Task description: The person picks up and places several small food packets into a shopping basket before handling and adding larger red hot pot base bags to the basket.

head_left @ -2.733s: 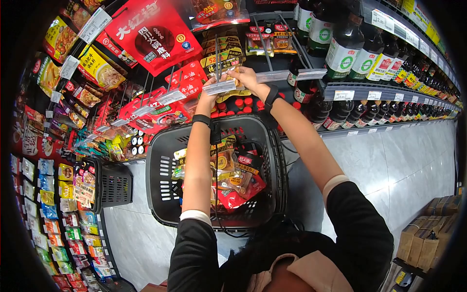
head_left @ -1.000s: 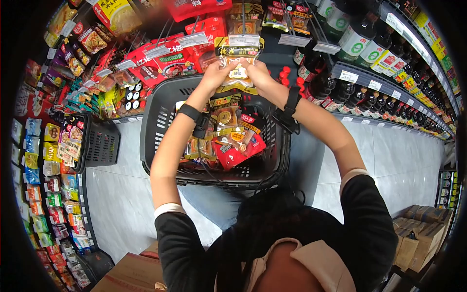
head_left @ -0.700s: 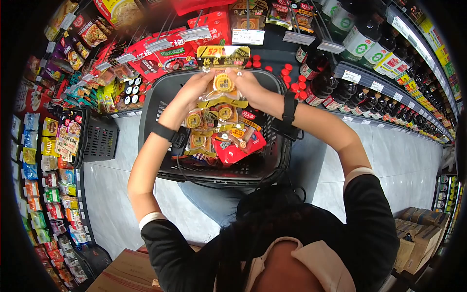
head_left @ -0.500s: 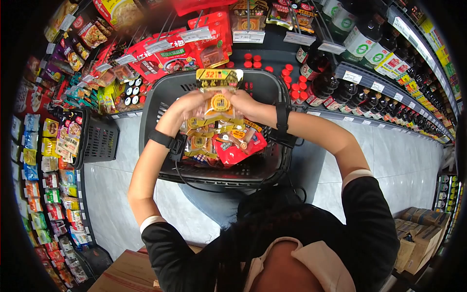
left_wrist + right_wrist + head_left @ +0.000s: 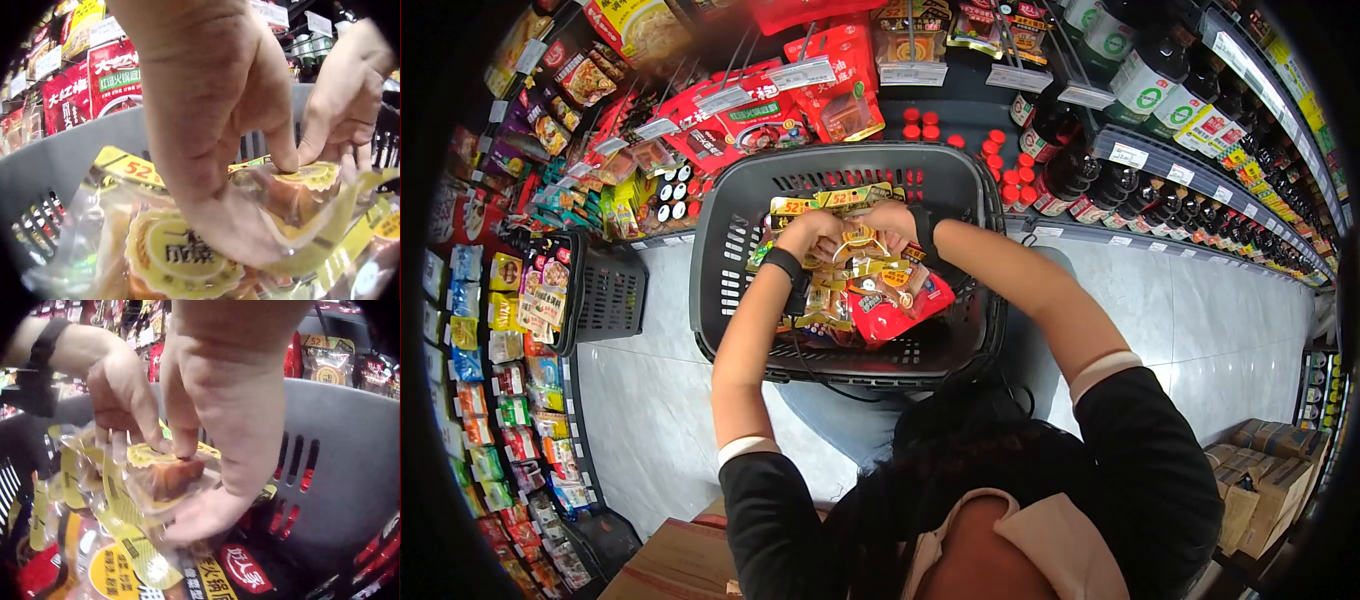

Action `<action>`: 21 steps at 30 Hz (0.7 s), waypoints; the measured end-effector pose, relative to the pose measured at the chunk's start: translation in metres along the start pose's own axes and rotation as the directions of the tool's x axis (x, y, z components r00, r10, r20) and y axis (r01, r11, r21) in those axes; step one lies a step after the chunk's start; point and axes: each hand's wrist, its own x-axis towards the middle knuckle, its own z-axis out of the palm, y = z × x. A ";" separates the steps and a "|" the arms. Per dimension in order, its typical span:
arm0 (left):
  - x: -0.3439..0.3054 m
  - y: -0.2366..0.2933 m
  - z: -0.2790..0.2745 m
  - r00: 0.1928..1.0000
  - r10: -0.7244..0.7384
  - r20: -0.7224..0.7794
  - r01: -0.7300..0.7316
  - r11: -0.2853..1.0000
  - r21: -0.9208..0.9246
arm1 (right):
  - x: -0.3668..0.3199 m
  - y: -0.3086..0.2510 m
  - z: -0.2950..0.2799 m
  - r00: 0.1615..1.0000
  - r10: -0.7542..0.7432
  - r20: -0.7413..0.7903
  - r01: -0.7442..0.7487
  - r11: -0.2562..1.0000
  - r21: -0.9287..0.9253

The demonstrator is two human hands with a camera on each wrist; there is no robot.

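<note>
as the left hand and the right hand pinch one clear packet, a grey basket surrounds them

smooth plastic forms the basket, a deep tub with rounded corners and rows of narrow slots in its walls. crinkled pouches lie heaped in it, among them a shiny red pouch just right of centre in the head view. toward the upper left hang glossy red bags; at upper right stand dark bottles with rounded shoulders and white-and-green labels. the floor tiles are pale and faintly veined.

the packet is inside the basket, near the centre of the head view, over the heap. loose, transparent film wraps a reddish-brown block, with a yellow, scallop-edged label on top and yellow strips along the margins.

both hands have bent fingers and very little gap: each nips the packet from its own side, fingertips close together at the label.

in the head view the hands cover much of the packet, and whether its underside rests on the pouches beneath cannot be told. small print is blurred in the wrist views, and a cardboard box is cut off at lower left of the head view.
</note>
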 end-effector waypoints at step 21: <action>-0.007 0.010 -0.014 0.979 -0.048 0.196 0.094 0.968 -0.234 | 0.013 0.002 -0.020 0.972 0.132 0.195 -0.105 0.984 -0.141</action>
